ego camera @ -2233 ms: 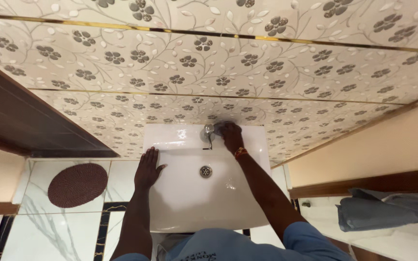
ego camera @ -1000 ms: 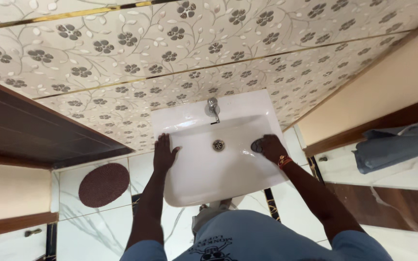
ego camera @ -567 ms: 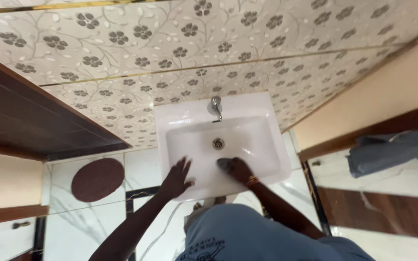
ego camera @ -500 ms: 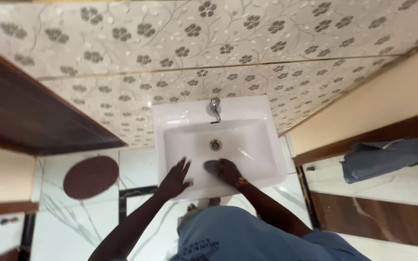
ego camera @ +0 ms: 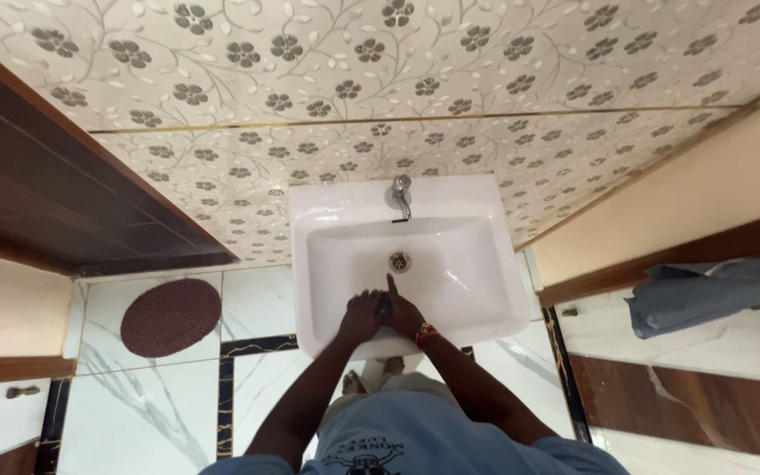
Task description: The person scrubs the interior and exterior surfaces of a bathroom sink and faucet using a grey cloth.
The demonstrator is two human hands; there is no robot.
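I am seeing both hands meeting low in the white sink, just below the drain. The left hand and right hand are curling together around a small dark pad, one right finger sticking out straight.

Sink: glossy white, with a silver tap and a silver drain ring. Wall tiles behind the sink: cream with grey-brown flowers and pale leaf vines, crossed by thin gold strips. Floor left of the sink: white marble with grey veins and black-and-gold bands. Round mat left of the sink: dark maroon. Cloth right of the sink: grey-blue. Shirt: light blue.
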